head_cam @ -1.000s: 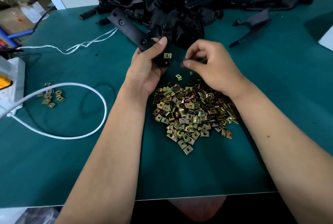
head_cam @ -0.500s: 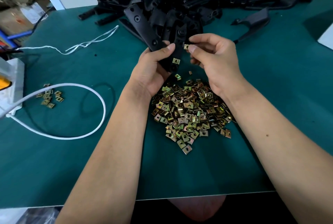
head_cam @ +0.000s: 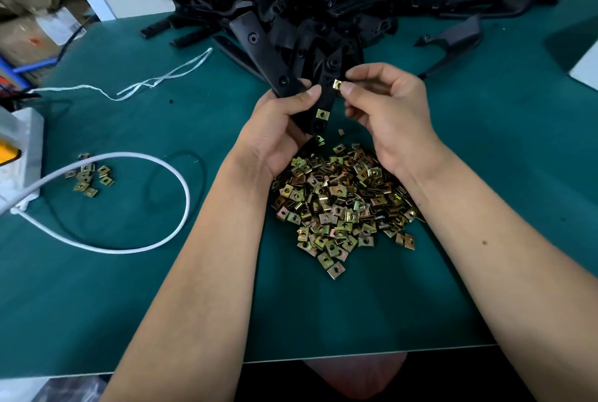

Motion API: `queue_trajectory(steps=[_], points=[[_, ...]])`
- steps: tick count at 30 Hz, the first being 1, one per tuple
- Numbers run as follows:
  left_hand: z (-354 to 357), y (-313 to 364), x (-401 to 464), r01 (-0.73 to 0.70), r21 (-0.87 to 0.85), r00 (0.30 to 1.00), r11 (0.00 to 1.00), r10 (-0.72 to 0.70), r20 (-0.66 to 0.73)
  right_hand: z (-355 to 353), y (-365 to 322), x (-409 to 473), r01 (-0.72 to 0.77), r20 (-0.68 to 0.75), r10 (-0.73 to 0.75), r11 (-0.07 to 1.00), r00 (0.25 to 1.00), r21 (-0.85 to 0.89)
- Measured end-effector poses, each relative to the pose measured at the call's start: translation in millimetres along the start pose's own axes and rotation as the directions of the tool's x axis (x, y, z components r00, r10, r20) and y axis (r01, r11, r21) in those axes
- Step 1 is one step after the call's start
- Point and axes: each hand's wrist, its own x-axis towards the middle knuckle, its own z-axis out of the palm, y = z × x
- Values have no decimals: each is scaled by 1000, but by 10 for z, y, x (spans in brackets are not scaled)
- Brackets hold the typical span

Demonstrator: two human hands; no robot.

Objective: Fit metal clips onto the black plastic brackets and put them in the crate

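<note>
At frame centre, a black bracket (head_cam: pixel 310 100) is grasped by the left hand (head_cam: pixel 278 129); a metal clip (head_cam: pixel 337 84) is pinched against it by the right hand (head_cam: pixel 388 110), above the clip pile (head_cam: pixel 343 201).

We have 1 view only, worn on the head, looking forward and steeply down over our forearms at the green table (head_cam: pixel 161 304), close in; its wide lens bends the table's near edge and reaches shelving at far left.

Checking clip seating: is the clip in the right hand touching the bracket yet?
Touching. Head view: clip pinched by right hand sits against the edge of the bracket held by left hand.
</note>
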Motion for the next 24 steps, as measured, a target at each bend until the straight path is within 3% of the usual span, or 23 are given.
queue_trajectory(steps=[16,19,24], points=[[74,95,-54,39,169,999,985,-42,12,-37,-6,12,-43,70,43,999,997,-6],[115,87,-58,-15,212,999,977,24,-41,-24,-12,11,-23,-9,23,998,1000,-56],[310,-11,-39,-75,549,938,833,245,-244,-33,-20,-24,-47,-128,28,987,991,-152]])
